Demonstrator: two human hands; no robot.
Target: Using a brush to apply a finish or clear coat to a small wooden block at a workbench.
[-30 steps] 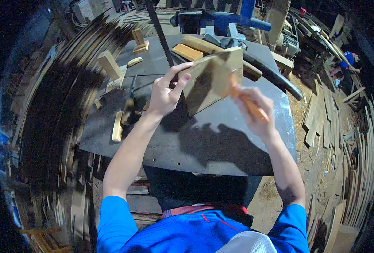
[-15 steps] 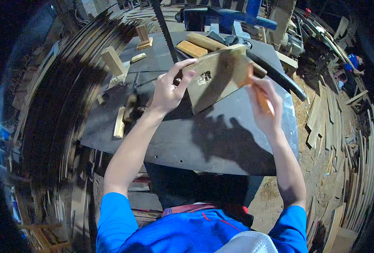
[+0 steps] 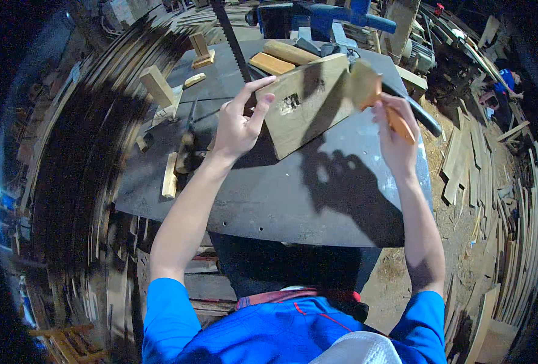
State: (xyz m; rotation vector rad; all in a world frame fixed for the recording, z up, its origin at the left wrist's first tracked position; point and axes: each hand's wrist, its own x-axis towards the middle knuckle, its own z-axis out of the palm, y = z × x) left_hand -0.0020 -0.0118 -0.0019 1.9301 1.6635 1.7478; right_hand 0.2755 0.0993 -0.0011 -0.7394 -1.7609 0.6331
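Note:
My left hand [image 3: 240,124] grips the left end of a flat wooden board [image 3: 308,115], thumb on its near face and fingers at its upper edge. The board stands tilted on the grey tabletop [image 3: 244,200]. A rough-edged hole [image 3: 289,104] goes through it near my thumb, with a smaller mark further right. In my right hand [image 3: 397,136] is a wide brush [image 3: 396,121] with an orange handle. Its pale bristle end is blurred and lies close to the board's right end; whether they touch I cannot tell.
Behind the board lie wood blocks [image 3: 272,65] and an upright saw blade [image 3: 231,42]. A blue machine [image 3: 299,21] stands at the far edge. Small wood pieces [image 3: 170,176] and a dark tool [image 3: 188,142] lie left. Stacked planks flank the table; another person [image 3: 507,80] is far right.
My right hand and the brush have moved right, from over the board's right part to its right end. The left hand still holds the board, which has shifted slightly up and left in view.

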